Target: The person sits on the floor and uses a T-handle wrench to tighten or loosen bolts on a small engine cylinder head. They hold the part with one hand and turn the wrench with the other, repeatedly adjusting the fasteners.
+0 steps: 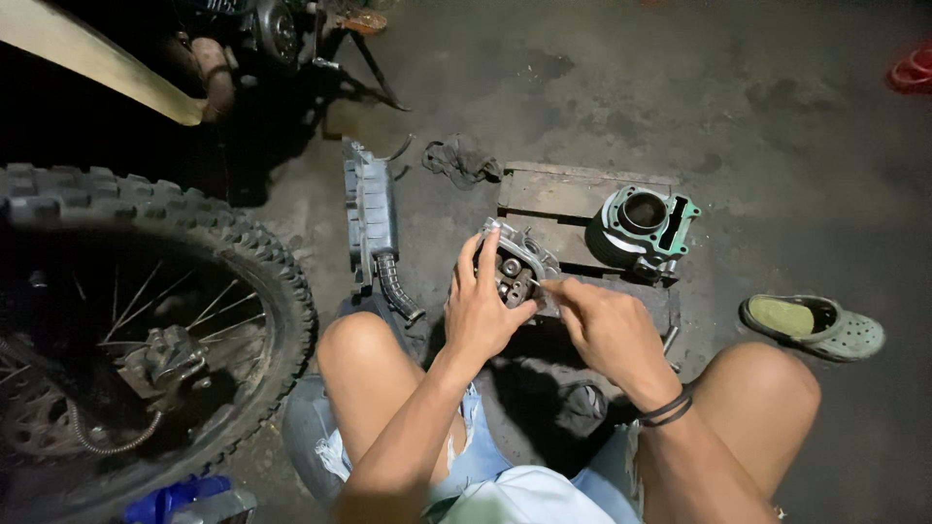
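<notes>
My left hand (481, 309) grips a small metal engine part, a cylinder head (519, 260), holding it up over a low wooden board (563, 194). My right hand (604, 320) is closed around a thin tool whose tip touches the part's right side. A finned engine cylinder (641, 228) with a green gasket face stands on the board just right of the hands. My bare knees frame the spot where I sit on the ground.
A knobby motorcycle wheel (146, 320) with spokes fills the left. A grey air-box part with a black ribbed hose (374, 228) lies left of the board. A dark rag (461, 160) lies behind it. A green clog (815, 325) sits at right on the concrete floor.
</notes>
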